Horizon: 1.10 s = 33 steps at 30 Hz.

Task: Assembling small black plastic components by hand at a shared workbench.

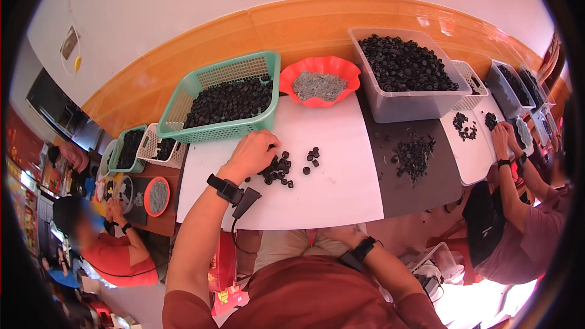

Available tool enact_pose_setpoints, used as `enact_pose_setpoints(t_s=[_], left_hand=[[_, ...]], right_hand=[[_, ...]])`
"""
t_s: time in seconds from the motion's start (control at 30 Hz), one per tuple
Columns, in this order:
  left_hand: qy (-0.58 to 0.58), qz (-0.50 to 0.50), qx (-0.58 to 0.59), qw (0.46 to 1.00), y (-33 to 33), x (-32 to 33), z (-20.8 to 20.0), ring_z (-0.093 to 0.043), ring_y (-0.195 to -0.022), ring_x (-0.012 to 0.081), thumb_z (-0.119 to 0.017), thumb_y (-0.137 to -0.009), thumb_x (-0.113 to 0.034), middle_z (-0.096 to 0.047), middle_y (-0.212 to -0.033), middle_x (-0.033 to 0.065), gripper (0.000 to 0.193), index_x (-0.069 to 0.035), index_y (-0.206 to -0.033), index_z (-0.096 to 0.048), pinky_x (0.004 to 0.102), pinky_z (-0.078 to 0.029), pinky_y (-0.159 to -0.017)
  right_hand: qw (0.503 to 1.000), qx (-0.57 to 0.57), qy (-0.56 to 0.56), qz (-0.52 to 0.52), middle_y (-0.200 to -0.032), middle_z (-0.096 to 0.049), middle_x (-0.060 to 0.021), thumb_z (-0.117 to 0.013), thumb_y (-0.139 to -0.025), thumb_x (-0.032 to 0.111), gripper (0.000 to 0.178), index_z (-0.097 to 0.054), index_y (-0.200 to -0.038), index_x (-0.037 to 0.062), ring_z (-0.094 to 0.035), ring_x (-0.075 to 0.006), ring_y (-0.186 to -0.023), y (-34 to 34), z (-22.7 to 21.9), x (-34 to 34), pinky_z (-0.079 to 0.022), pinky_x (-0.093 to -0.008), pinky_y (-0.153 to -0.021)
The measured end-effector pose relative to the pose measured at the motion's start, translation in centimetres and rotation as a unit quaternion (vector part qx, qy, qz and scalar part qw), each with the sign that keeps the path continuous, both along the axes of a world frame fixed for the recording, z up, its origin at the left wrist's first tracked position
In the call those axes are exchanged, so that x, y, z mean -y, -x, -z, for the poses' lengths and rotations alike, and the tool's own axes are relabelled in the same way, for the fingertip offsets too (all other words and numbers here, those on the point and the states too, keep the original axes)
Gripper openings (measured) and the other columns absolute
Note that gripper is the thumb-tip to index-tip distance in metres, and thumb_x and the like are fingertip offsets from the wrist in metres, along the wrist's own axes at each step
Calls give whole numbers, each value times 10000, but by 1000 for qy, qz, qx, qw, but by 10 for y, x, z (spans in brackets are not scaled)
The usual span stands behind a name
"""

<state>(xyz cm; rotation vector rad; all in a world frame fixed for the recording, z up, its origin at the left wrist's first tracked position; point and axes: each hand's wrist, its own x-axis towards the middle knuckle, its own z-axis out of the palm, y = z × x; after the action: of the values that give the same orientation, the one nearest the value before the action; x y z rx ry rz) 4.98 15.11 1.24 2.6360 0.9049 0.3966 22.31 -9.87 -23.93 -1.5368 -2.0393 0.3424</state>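
Note:
My left hand [253, 155] rests over the white sheet with its fingers curled, right beside a loose pile of small black cylindrical parts [280, 169]. Its fingertips are turned away, so what they hold, if anything, is hidden. Several more black parts [312, 156] lie scattered just right of the pile. Down at my lap, below the table's near edge, is my right hand [342, 234]; its fingers are mostly hidden. Beyond my left hand stands a green basket [213, 128] filled with black parts. A red scalloped bowl [320, 103] of small grey pieces stands beside it.
At the back right, a clear plastic bin [402, 105] holds many black parts. Small dark pieces [414, 155] are heaped on a dark mat [390, 192]. People work on both sides, one in a red shirt [119, 259] at left. An orange wall panel [317, 18] borders the table.

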Motion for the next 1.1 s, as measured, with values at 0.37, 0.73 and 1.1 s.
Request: enact_pose_setpoints(t_s=[0.37, 0.73, 1.1], left_hand=[[52, 1, 30, 998, 20, 7, -7, -697, -882, 352, -699, -870, -90, -718, -1012, 183, 188, 5, -1027, -743, 398, -556, -789], [2, -7, 198, 980, 30, 58, -21, -702, -874, 257, -729, -877, -50, -723, -1003, 138, 169, 20, -1031, -723, 332, -554, -773], [619, 56, 323, 714, 36, 187, 0, -677, -972, 122, -721, -965, -84, -729, -1095, 83, 243, 40, -1168, -674, 280, -554, -866]], right_hand=[[931, -259, 164, 196, -927, -723, -139, -750, -809, 135, 324, -703, -1111, 28, -704, -249, -837, -37, -103, 38, -564, -378, -750], [928, -269, 236, 103, -869, -735, -128, -781, -819, 148, 282, -714, -1038, -17, -727, -214, -778, -34, -203, 87, -575, -329, -713], [956, -283, -65, -34, -995, -654, -71, -819, -825, 36, 281, -726, -1090, 17, -664, -146, -732, 13, -247, 40, -545, -259, -614]])
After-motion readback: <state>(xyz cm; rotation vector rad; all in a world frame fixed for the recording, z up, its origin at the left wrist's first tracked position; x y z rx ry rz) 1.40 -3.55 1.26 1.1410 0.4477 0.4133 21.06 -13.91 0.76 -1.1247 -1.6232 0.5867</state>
